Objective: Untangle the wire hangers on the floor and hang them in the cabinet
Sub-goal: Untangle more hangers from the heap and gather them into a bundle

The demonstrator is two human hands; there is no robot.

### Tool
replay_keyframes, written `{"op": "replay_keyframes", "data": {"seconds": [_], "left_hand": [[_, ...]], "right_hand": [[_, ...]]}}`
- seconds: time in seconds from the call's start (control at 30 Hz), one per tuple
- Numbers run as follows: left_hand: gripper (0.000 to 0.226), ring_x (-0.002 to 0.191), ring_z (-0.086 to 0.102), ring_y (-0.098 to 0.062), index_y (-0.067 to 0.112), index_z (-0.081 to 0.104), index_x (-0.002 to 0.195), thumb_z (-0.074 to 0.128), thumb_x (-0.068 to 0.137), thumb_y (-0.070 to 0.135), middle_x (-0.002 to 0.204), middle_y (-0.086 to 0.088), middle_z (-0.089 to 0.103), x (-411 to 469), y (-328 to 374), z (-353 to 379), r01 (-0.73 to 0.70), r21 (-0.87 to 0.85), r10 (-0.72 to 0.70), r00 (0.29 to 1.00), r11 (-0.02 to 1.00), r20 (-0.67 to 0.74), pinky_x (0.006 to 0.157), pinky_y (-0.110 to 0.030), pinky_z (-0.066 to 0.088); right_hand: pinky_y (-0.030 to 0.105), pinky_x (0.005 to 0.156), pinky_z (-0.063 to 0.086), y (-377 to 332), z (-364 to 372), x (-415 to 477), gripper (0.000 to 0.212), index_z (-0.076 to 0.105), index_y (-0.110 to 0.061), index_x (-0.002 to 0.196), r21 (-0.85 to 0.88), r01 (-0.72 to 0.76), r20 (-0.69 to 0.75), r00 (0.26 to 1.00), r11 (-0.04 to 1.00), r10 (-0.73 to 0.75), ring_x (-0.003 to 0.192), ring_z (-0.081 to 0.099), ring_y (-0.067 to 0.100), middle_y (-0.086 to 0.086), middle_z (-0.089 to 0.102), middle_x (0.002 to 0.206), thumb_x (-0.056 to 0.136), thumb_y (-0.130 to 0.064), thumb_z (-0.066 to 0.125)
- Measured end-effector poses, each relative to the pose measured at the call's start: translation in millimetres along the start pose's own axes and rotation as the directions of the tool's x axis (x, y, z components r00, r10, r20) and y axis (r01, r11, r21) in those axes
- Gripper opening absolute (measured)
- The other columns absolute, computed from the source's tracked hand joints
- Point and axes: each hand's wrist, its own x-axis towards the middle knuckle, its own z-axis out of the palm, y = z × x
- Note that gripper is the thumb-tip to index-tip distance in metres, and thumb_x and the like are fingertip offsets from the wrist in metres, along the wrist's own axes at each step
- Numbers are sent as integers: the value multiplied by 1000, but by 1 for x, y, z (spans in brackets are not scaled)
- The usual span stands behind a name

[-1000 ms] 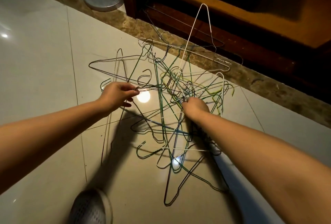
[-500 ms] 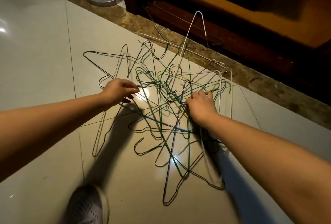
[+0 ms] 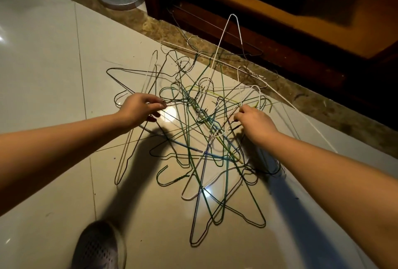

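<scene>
Glossy tiled floor (image 3: 43, 53) before a dark wooden cabinet (image 3: 286, 53). The tangled wire hangers (image 3: 202, 113) lie between my hands: left hand (image 3: 140, 107) pinches a hook (image 3: 172, 101), right hand (image 3: 256, 120) curls into wires opposite, grip unclear.

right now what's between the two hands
In the head view, the knotted middle of the wire hangers, green, blue and white, lies between the left hand and right hand.

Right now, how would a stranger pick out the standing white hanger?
Start at the dark wooden cabinet. Before it lies the tangled hanger pile. The white hanger rises highest from it, pointed corner up against the cabinet; other white ones lie low.
</scene>
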Motion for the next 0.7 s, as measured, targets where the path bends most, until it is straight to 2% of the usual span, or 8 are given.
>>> {"op": "replay_keyframes", "data": {"seconds": [0.1,0.27,0.43,0.53,0.6,0.7], "left_hand": [[17,76,63,-19,9,67,103,60,87,10,93,-4,65,-4,8,3,-28,-8,28,1000,1000,-12,70,-32,55],[12,72,62,-16,15,66,93,62,85,8,88,-2,65,-9,17,5,-71,-20,70,996,997,-54,64,-28,56],[11,72,61,-19,13,66,89,61,85,4,91,-9,66,-14,20,15,-60,-26,60,998,998,0,71,-37,55],[11,72,62,-19,12,66,88,60,85,3,91,-10,66,-15,21,20,-48,-44,49,998,998,26,72,-39,54],[13,72,62,-18,14,67,85,60,86,3,91,-7,66,-16,23,24,-40,-56,43,998,998,40,71,-37,55],[11,72,63,-17,11,67,91,61,85,4,93,-5,66,-17,26,31,-62,-44,65,996,997,58,64,-27,56]], "right_hand": [[32,82,42,11,-4,-3,36,56,-19,124,53,-9,-25,1000,999,11,113,50,29,5,49,125,89,-12,52],[31,85,41,25,-8,-8,34,59,-25,123,18,70,-50,996,997,-69,118,47,22,0,54,123,91,-15,51],[31,84,44,33,-9,-13,36,61,-22,121,51,82,-109,991,995,-77,113,53,22,-1,59,121,89,-8,53],[31,84,44,35,-10,-13,33,62,-22,120,79,99,-109,990,992,-90,111,53,24,-1,57,122,91,-12,49],[32,84,45,37,-12,-15,30,63,-23,118,134,87,-98,992,987,-74,109,53,25,-1,55,124,93,-18,47],[34,82,47,46,-10,-19,32,62,-22,119,121,133,-148,982,984,-114,106,56,27,0,57,123,92,-12,51]]}}
